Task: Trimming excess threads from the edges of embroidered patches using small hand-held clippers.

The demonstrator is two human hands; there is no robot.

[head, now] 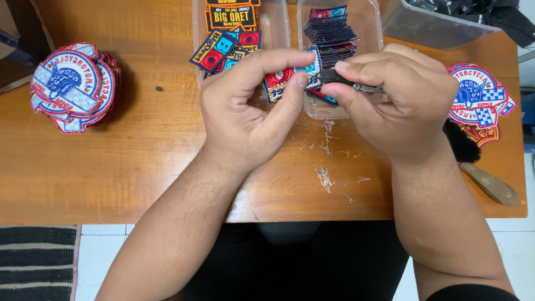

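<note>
My left hand (251, 106) pinches a small embroidered patch (281, 81), red, white and blue, between thumb and fingers above the wooden table (139, 167). My right hand (395, 103) grips a small pair of metal snips (348, 81) whose tip meets the patch's edge. Both hands hover close together in front of two clear plastic boxes. Cut thread scraps (326, 167) lie on the table just below the hands.
One clear box (239, 28) holds orange, black and blue patches; the other (334, 33) holds a fanned stack. Round red-and-blue patches are piled at left (72, 86) and right (482, 100). A wooden-handled brush (479, 164) lies at right. Another clear tub (429, 25) stands at the back.
</note>
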